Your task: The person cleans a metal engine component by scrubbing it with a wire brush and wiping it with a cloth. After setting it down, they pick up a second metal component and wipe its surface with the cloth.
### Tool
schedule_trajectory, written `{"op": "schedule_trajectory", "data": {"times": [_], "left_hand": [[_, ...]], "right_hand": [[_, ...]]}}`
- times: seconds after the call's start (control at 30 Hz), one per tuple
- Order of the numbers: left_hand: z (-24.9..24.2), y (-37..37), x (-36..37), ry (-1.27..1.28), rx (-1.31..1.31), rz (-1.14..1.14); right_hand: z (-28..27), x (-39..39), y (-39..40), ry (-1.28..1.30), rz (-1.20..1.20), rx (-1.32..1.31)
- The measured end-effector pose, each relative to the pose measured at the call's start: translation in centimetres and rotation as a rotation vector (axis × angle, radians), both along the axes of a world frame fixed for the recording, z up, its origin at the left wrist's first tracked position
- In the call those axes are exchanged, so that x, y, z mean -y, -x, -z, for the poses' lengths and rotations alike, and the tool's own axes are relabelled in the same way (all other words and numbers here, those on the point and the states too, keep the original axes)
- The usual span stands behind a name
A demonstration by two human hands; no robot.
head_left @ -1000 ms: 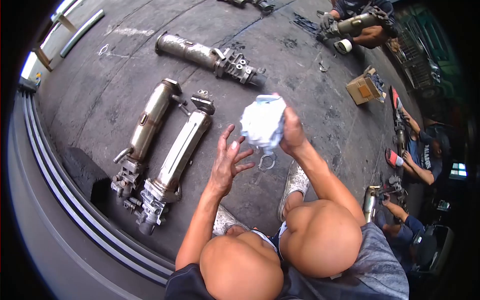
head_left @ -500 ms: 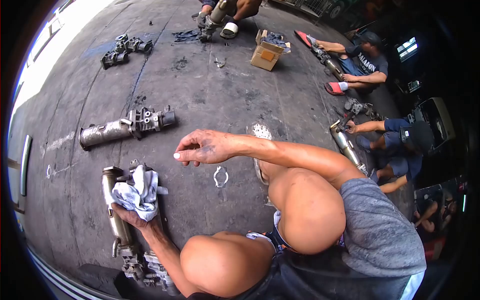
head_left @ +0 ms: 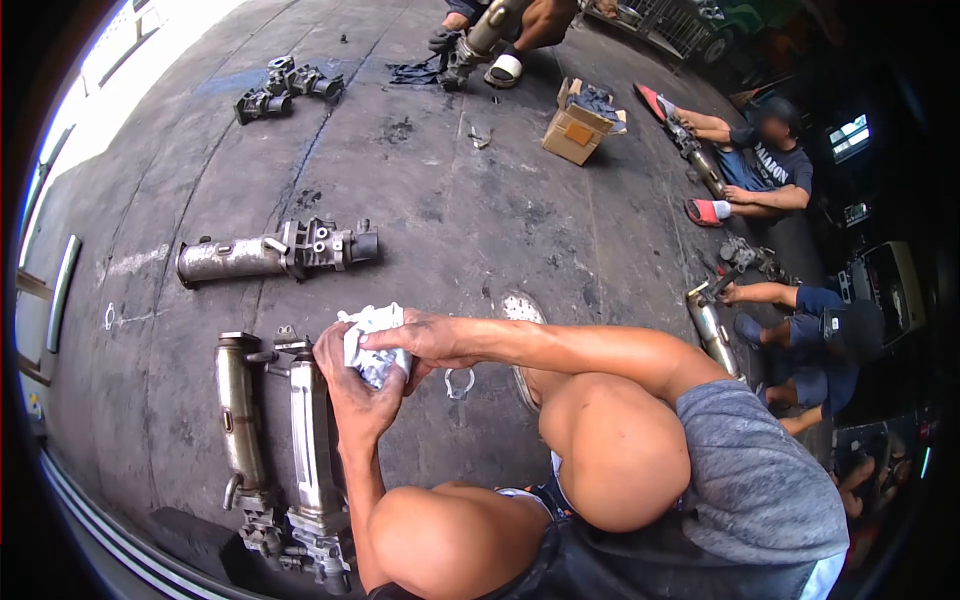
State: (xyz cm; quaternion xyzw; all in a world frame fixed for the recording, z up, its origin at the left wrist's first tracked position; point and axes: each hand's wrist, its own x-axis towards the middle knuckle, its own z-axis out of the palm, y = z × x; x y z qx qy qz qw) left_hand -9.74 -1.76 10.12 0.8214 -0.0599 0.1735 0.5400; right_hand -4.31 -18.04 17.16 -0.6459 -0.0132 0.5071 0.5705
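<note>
A crumpled white rag (head_left: 374,345) is gripped between both of my hands. My left hand (head_left: 352,385) cups it from the left and below, and my right hand (head_left: 428,340) has its fingers closed on the right side. Below and left of my hands lie two long metal engine parts shaped like EGR coolers, a rounder brownish one (head_left: 238,415) and a flatter silver one (head_left: 314,430), each with a valve body at its lower end. My left hand is close to the silver one's flanged top; contact cannot be made out.
Another metal cooler (head_left: 240,258) lies beyond my hands. A ring clamp or gasket (head_left: 460,383) is near my right forearm. Farther off are valve parts (head_left: 288,92), a cardboard box (head_left: 580,130) and pliers (head_left: 480,137). Co-workers handle similar parts, one wearing a black glove (head_left: 445,40).
My left hand has lifted the rag off the metal parts, up and right. My right hand, empty before, now grips it too. The view has shifted slightly.
</note>
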Motion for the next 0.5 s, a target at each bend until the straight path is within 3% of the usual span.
{"op": "schedule_trajectory", "data": {"times": [0.03,0.07,0.2,0.3,0.5], "left_hand": [[0.0,-0.3,0.4,0.002,0.02,0.029],[-0.4,-0.5,0.9,0.16,-0.07,0.06],[0.9,-1.5,0.5,0.226,-0.222,0.144],[-1.6,-3.9,-0.9,0.008,-0.022,0.177],[-8.2,-8.9,-5.0,-0.219,-0.122,-0.11]], "right_hand": [[0.3,0.3,-0.3,-0.011,0.013,0.024],[0.5,0.6,-0.4,-0.026,0.023,0.052],[0.7,2.2,0.1,-0.056,-0.018,0.163],[1.8,3.0,-3.0,0.076,-0.071,0.061],[3.8,5.8,-8.5,-0.061,0.109,0.08]]}}
